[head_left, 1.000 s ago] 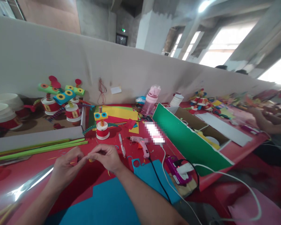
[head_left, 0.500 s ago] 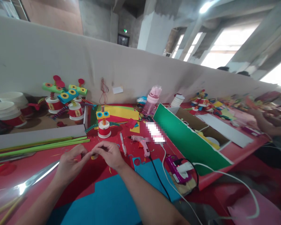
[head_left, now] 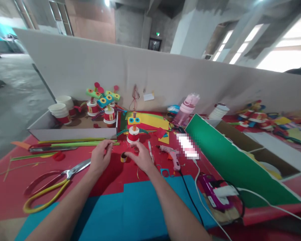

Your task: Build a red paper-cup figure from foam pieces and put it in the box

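Note:
On the red table, a small yellow ring with a dark inside (head_left: 123, 157) stands between my two hands, perhaps a rolled paper strip. My left hand (head_left: 101, 156) is to its left, fingers loosely bent and apart from the thumb, with nothing visible in them. To the right, my right hand (head_left: 142, 157) is open, its thumb tip close to the ring; whether it touches I cannot tell. Just beyond them stands a paper-cup figure (head_left: 133, 134) with a yellow head, blue eyes and folded green arms. A pink glue gun (head_left: 171, 154) and a white pen (head_left: 150, 150) lie right of my right hand.
Large scissors (head_left: 67, 174) with red and yellow handles lie at left, near green paper strips (head_left: 90, 144). Blue sheets (head_left: 145, 201) cover the near side. A white-walled box (head_left: 72, 133) holds cups and more figures. At right are a purple power strip (head_left: 213, 192) and a green-sided box (head_left: 230, 160).
My hands were together, fingertips meeting above the small ring; now they are apart with the ring between them. The view has swung left, bringing the whole scissors into sight.

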{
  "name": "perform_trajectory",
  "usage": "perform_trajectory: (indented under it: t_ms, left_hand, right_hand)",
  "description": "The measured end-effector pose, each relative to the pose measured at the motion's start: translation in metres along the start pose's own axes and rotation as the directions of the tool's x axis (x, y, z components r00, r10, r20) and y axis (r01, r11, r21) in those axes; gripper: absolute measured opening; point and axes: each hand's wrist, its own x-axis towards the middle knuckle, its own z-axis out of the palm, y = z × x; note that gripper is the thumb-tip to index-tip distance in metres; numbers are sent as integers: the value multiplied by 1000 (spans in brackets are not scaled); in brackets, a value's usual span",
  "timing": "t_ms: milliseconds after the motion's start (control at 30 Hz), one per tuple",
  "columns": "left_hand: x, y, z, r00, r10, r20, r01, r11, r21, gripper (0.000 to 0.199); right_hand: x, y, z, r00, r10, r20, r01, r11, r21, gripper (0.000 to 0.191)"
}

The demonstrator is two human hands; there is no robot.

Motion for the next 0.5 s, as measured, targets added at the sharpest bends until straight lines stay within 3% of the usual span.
perform_trajectory:
  t_ms: [67, 167, 333, 500]
  left_hand:
    - [-1, 1, 1, 1000, 13, -2, -13, 1000, 6, 22]
    - [-3, 5, 2, 999, 22, 31, -20, 999, -46, 21]
    - [-6, 12, 2, 983, -7, 182, 60, 956, -287, 28]
    - [-5, 15, 3, 956, 42, 289, 81, 913, -399, 42]
  right_hand:
    - [-3, 0, 10, 993, -36, 117, 57, 981, -186, 43]
    - [-5, -3, 16, 979, -48, 198, 102, 957, -271, 27]
    - [-4, -10, 8, 991, -127, 37, 131, 986, -101, 32]
    - [-5, -11, 8, 994, -108, 27, 107, 993, 46, 37]
